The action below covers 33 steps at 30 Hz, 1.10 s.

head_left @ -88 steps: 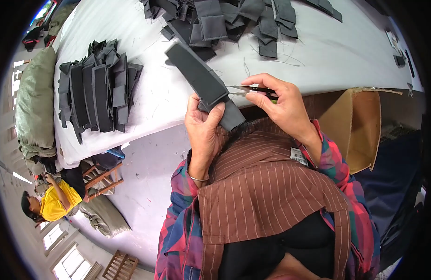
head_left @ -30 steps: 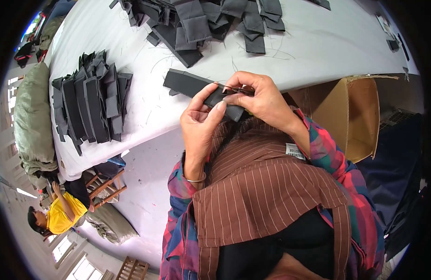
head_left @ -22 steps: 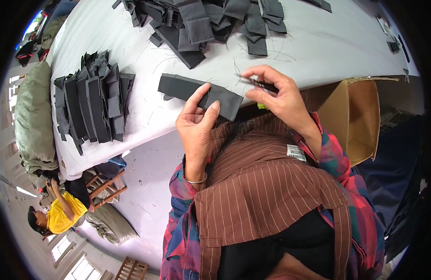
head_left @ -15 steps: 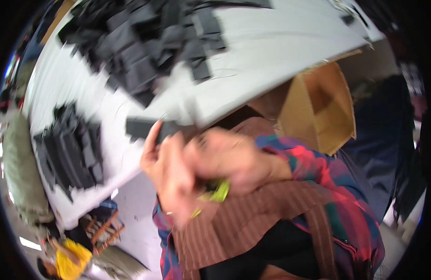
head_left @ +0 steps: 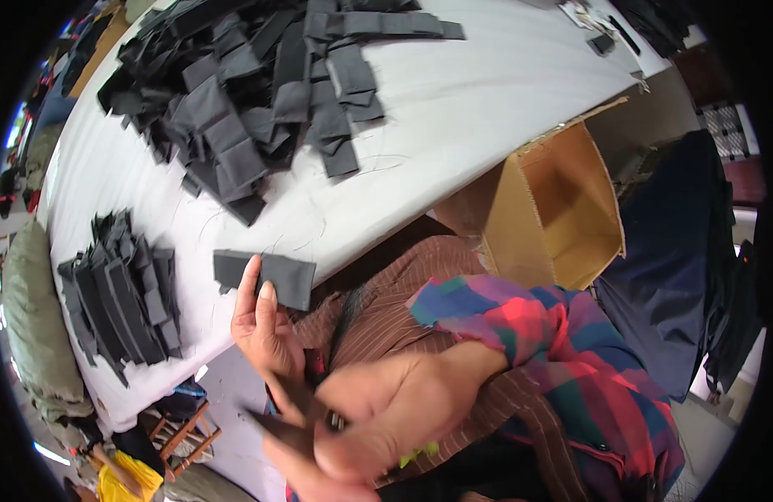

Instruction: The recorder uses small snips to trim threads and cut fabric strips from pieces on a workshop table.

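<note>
My left hand (head_left: 265,335) pinches a small dark grey fabric piece (head_left: 291,283) between finger and thumb at the near edge of the table. The piece is a flat strip with a fold or seam across it. Closer to my body, my right hand (head_left: 403,402) is closed around thread snips. The dark blades of the thread snips (head_left: 279,428) point left and stand apart, clear of the fabric. Most of the snips' body is hidden in my palm. Something yellow-green (head_left: 420,454) shows under the right hand, too covered to name.
A large heap of dark grey fabric strips (head_left: 227,125) covers the far part of the white table (head_left: 453,92). A neater stack (head_left: 123,293) lies at the left. An open cardboard box (head_left: 570,209) stands right of the table edge, beside dark blue cloth (head_left: 667,276). A person in yellow (head_left: 131,478) is at lower left.
My hands were close together and blurred; now they are apart. The right hand has come down toward my body with the snips, while the left has shifted slightly left, still pinching the fabric.
</note>
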{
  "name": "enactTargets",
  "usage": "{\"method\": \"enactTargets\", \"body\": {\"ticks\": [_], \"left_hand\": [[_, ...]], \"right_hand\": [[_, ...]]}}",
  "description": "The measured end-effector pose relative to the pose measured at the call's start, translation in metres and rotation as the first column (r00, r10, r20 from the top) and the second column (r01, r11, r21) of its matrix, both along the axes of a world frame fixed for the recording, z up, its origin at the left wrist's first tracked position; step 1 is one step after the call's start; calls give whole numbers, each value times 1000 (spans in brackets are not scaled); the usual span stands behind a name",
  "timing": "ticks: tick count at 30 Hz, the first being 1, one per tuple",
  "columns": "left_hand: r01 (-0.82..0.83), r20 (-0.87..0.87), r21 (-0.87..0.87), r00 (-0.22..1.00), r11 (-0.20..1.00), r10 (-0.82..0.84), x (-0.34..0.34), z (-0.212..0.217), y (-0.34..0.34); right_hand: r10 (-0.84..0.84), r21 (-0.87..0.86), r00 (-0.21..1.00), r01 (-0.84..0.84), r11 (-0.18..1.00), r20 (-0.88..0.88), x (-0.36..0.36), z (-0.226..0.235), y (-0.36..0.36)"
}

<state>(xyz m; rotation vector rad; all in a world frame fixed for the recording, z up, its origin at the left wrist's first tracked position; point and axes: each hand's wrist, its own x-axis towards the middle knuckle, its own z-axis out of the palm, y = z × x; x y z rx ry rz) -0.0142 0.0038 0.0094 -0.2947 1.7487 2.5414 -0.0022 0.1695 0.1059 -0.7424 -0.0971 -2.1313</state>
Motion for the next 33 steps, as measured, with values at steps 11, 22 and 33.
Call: {"method": "enactTargets", "body": {"ticks": [11, 22, 33], "left_hand": [[51, 179, 325, 977, 944, -114, 3, 37, 12], [272, -145, -222, 941, 937, -307, -19, 42, 1], [179, 99, 315, 970, 932, -220, -22, -10, 9]], "right_hand": [[-307, 363, 330, 930, -55, -892, -50, -72, 26], [-372, 702, 681, 705, 99, -631, -63, -76, 20], [-173, 444, 409, 811, -382, -896, -66, -107, 31]]}}
